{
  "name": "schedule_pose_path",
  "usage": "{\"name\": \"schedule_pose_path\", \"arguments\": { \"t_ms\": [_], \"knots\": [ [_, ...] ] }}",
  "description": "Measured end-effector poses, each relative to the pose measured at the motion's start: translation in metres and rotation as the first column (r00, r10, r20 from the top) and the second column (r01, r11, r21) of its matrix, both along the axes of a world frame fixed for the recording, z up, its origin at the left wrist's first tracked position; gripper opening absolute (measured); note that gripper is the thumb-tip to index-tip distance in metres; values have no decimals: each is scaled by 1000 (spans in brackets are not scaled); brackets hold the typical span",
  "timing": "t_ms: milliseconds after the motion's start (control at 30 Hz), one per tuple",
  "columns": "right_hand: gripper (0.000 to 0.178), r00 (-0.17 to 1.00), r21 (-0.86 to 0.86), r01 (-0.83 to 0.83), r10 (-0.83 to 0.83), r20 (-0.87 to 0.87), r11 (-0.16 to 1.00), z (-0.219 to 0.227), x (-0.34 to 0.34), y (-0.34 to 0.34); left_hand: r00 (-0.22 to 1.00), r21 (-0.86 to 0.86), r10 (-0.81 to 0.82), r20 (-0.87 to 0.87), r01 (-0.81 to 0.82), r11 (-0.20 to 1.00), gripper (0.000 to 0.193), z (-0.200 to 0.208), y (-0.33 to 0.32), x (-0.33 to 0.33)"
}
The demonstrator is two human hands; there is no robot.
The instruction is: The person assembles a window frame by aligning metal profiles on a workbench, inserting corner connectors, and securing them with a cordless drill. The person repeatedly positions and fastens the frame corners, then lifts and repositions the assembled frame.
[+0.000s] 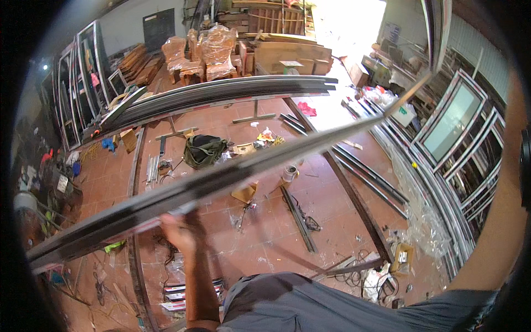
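- Red-tiled floor (276, 232) strewn with scraps; plastic-wrapped wooden chairs (215, 52) are set toward the back, with a bright opening (348, 33) to their right.
- Long dark bar (215, 180) is held aloft across the middle of the view, above floor level.
- Long axis is laid diagonally: one end is pointed to the lower left, the other stretch to the upper right. Ridges are seen running lengthwise.
- Toward the upper right, a paler, blurred stretch is angled more steeply; whether the upright strip (437, 33) beyond it is part of the same bar cannot be told.
- Left hand (181, 235) is placed under the bar, left of its middle. Fingers (168, 219) are closed on the lower edge; their tips are hidden behind the bar, so how fully it is wrapped cannot be told.
- Right arm (500, 232) is raised along the right rim; right hand is out of view, its hold unknown.
- Bundle of profiles (215, 91) is rested on stands beyond the bar.
- Green bag (204, 150) is seen past the far edge, metal can (289, 173) past the near one.
- Glazed frame (452, 123) is leaned at right.
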State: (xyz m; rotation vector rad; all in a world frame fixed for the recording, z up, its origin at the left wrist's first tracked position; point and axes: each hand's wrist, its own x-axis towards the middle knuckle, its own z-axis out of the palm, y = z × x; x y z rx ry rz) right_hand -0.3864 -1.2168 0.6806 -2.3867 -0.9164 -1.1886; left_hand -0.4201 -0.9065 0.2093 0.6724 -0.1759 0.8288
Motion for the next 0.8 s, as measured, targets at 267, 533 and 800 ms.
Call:
{"name": "schedule_pose_path", "arguments": {
  "t_ms": [267,533,800],
  "knots": [
    [100,982,-308,-112,57,-181,945,-20,109,125,905,-364,-366,-218,273,891,56,-107,-51,-28],
    [51,978,-735,-207,146,-147,645,-143,370,188,684,-613,-580,-441,243,752,66,-198,-76,-31],
    [89,685,-315,-383,38,-727,868,-353,504,204,551,-579,-379,-743,-248,776,39,-183,-126,-15]
  ]
}}
